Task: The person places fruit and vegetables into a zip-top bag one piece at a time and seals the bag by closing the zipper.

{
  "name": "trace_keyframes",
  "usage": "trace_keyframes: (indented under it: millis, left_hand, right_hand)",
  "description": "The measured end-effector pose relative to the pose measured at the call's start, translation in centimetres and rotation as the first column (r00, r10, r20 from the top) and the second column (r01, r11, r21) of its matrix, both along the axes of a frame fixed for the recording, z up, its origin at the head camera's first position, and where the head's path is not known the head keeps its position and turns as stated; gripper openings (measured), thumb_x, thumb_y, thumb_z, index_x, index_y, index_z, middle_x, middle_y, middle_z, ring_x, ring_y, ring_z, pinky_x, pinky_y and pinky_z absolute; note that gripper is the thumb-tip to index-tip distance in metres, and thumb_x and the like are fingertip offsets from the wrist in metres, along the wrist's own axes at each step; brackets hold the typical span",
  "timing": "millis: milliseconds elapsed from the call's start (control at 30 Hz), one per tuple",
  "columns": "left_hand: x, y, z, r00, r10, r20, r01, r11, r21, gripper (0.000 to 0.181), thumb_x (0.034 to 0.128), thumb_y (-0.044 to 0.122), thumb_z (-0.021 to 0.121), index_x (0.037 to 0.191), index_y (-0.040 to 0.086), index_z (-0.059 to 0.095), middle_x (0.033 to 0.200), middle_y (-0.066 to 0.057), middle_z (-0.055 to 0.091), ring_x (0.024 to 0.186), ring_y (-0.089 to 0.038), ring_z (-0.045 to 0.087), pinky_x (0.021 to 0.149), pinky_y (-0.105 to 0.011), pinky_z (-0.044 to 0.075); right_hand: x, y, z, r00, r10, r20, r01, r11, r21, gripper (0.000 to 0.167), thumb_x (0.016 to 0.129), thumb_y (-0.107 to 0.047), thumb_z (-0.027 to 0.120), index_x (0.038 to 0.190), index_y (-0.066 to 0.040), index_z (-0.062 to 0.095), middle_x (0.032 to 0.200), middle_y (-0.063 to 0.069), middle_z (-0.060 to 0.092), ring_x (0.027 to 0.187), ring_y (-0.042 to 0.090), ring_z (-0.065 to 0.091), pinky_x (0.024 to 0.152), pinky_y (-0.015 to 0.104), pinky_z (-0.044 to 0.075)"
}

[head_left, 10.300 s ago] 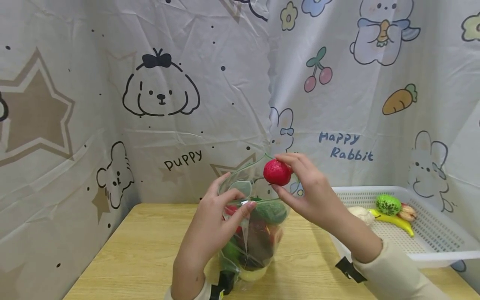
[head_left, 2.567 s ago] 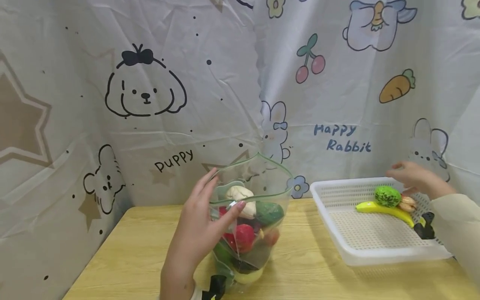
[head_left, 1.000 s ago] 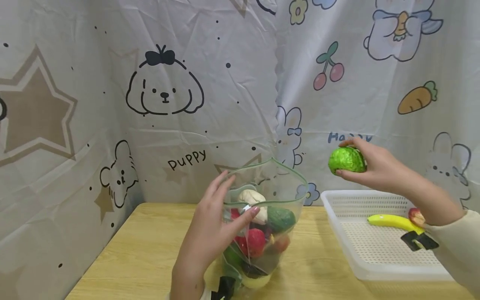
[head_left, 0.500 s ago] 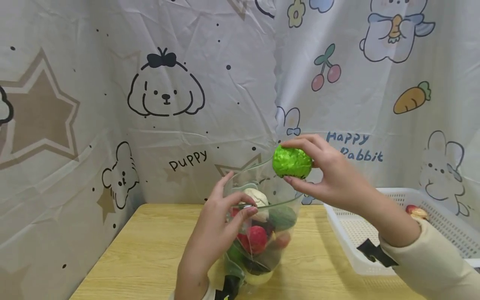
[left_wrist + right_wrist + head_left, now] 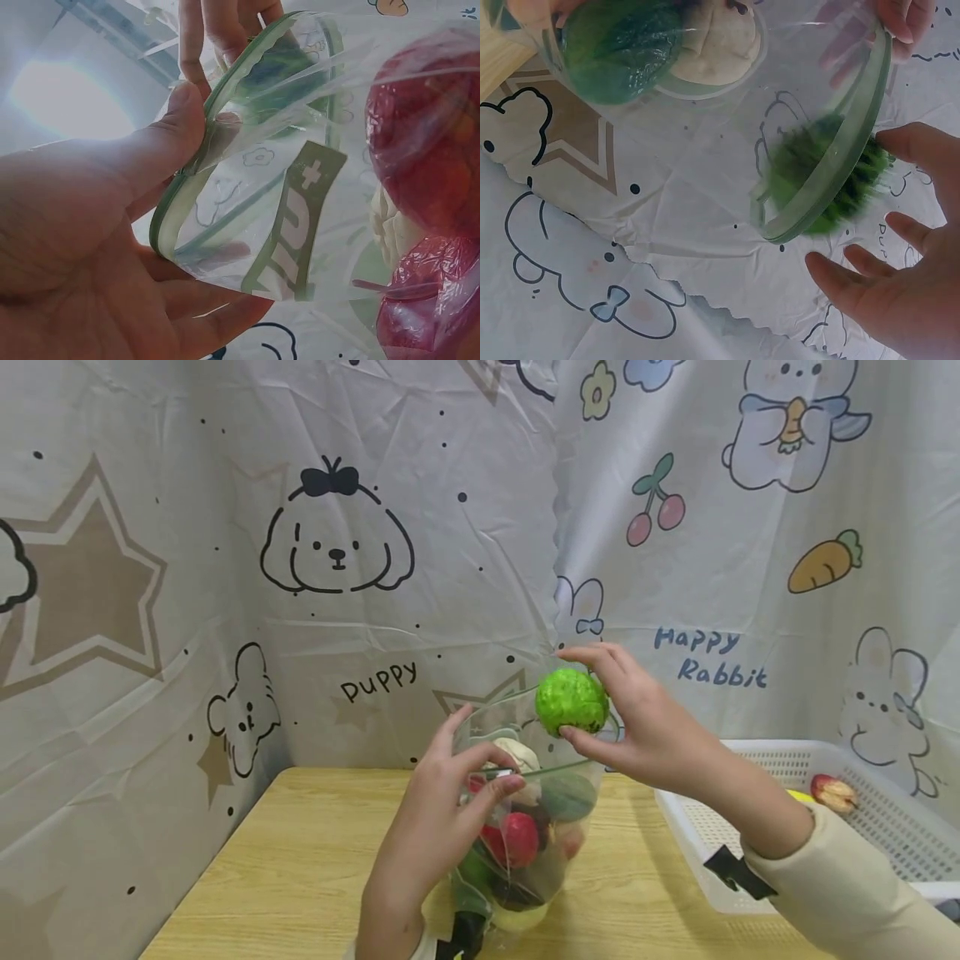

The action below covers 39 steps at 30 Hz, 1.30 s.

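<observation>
My left hand (image 5: 442, 802) pinches the green-edged rim of a clear zip bag (image 5: 300, 210) between thumb and fingers, holding its mouth wide. Inside show red fruits (image 5: 517, 841), a whitish vegetable (image 5: 716, 45), a dark green one (image 5: 567, 796) and darker pieces lower down, partly hidden. At the mouth is a bumpy bright green fruit (image 5: 572, 702), blurred in the right wrist view and partly behind the rim. Just beside it, my right hand (image 5: 648, 718) has its fingers spread; in the right wrist view they stand apart from the fruit.
To the right on the wooden table (image 5: 300, 852) stands a white perforated basket (image 5: 892, 835). A reddish-tan fruit (image 5: 834, 793) and part of a yellow banana (image 5: 801, 796) show in it, behind my right forearm. A printed curtain (image 5: 450, 568) hangs behind the table.
A red fruit and the whitish vegetable went into the bag earlier. My right hand then carried the green fruit left from the basket to the bag's mouth and has now let go of it.
</observation>
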<state>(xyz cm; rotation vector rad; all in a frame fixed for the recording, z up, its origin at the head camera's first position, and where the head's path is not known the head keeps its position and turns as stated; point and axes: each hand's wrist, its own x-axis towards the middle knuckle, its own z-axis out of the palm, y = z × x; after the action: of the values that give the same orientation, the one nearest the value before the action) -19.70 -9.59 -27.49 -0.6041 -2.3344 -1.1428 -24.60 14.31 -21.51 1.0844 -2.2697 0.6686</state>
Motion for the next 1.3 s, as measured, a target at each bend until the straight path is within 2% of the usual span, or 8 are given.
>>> trace_keyframes:
  millis: [133,567,700,833,967,1100,1200,1300]
  left_hand:
    - [0.0,0.0,0.0,1.0,0.006,0.007,-0.006,1.0,-0.002,0.007,0.0903,0.031,0.075,0.09,0.027,0.07,0.163,-0.016,0.031,0.137,-0.046,0.046,0.084,-0.048,0.057]
    - [-0.2,-0.2,-0.1,0.999,0.039,0.035,-0.038,0.998,-0.041,0.009,0.0926,0.033,0.074,0.095,0.025,0.071,0.164,-0.012,0.029,0.143,-0.044,0.039,0.087,-0.048,0.056]
    - [-0.2,-0.3,-0.1,0.997,0.064,0.043,-0.061,0.996,-0.067,0.014,0.0932,0.036,0.073,0.097,0.022,0.074,0.164,-0.009,0.029,0.143,-0.042,0.039,0.097,-0.053,0.052]
    - [-0.3,-0.6,-0.1,0.997,0.076,0.033,-0.073,0.994,-0.075,0.018,0.0929,0.037,0.073,0.096,0.019,0.076,0.164,-0.009,0.03,0.14,-0.041,0.044,0.099,-0.054,0.051]
    - [-0.2,-0.9,-0.1,0.996,0.087,0.023,-0.086,0.994,-0.071,0.018,0.0924,0.037,0.074,0.095,0.019,0.076,0.163,-0.01,0.032,0.134,-0.039,0.051,0.097,-0.052,0.052]
    - [-0.1,-1.2,-0.1,0.995,0.097,0.017,-0.095,0.993,-0.068,0.018,0.0925,0.037,0.074,0.094,0.019,0.076,0.163,-0.01,0.032,0.129,-0.037,0.055,0.097,-0.052,0.052]
    - [-0.1,-1.3,-0.1,0.995,0.097,0.008,-0.097,0.993,-0.067,0.019,0.0928,0.036,0.074,0.094,0.018,0.076,0.162,-0.011,0.033,0.132,-0.038,0.053,0.097,-0.052,0.052]
    - [0.0,-1.3,0.0,0.995,0.102,0.005,-0.101,0.993,-0.067,0.019,0.0929,0.035,0.074,0.095,0.017,0.076,0.162,-0.011,0.034,0.136,-0.039,0.049,0.098,-0.053,0.051]
  right_hand:
    - [0.0,0.1,-0.1,1.0,-0.027,-0.011,0.027,1.0,-0.003,0.069,0.088,-0.008,0.077,0.147,-0.011,0.042,0.152,0.015,0.036,0.139,0.037,0.041,0.109,0.061,0.041]
    - [0.3,1.3,-0.5,0.997,-0.056,-0.047,0.056,0.998,-0.004,0.061,0.09,-0.006,0.073,0.144,-0.014,0.046,0.154,0.016,0.034,0.135,0.041,0.044,0.1,0.065,0.046]
    - [0.4,2.5,-0.5,0.995,-0.087,-0.058,0.086,0.996,-0.01,0.061,0.089,-0.004,0.074,0.143,-0.013,0.046,0.154,0.018,0.033,0.135,0.044,0.042,0.098,0.07,0.044]
    - [0.1,4.8,-0.6,0.986,-0.142,-0.089,0.139,0.989,-0.043,0.063,0.086,-0.001,0.076,0.143,-0.009,0.048,0.153,0.021,0.034,0.133,0.046,0.043,0.095,0.068,0.046]
    - [-0.7,7.9,-1.2,0.968,-0.236,-0.084,0.23,0.97,-0.075,0.064,0.085,-0.001,0.076,0.142,-0.006,0.049,0.153,0.024,0.034,0.128,0.047,0.045,0.09,0.065,0.05]
    - [-2.1,11.3,-2.5,0.944,-0.329,0.0,0.328,0.942,-0.074,0.06,0.088,-0.002,0.074,0.142,-0.002,0.048,0.152,0.028,0.032,0.128,0.049,0.043,0.09,0.068,0.048]
    - [-3.5,14.1,-4.0,0.915,-0.395,0.078,0.399,0.916,-0.044,0.057,0.091,-0.005,0.071,0.142,0.002,0.046,0.149,0.033,0.031,0.124,0.054,0.042,0.088,0.071,0.047]
    - [-5.3,16.9,-5.3,0.876,-0.461,0.141,0.466,0.885,-0.008,0.052,0.094,-0.006,0.067,0.139,0.007,0.045,0.144,0.04,0.029,0.12,0.058,0.039,0.086,0.073,0.046]
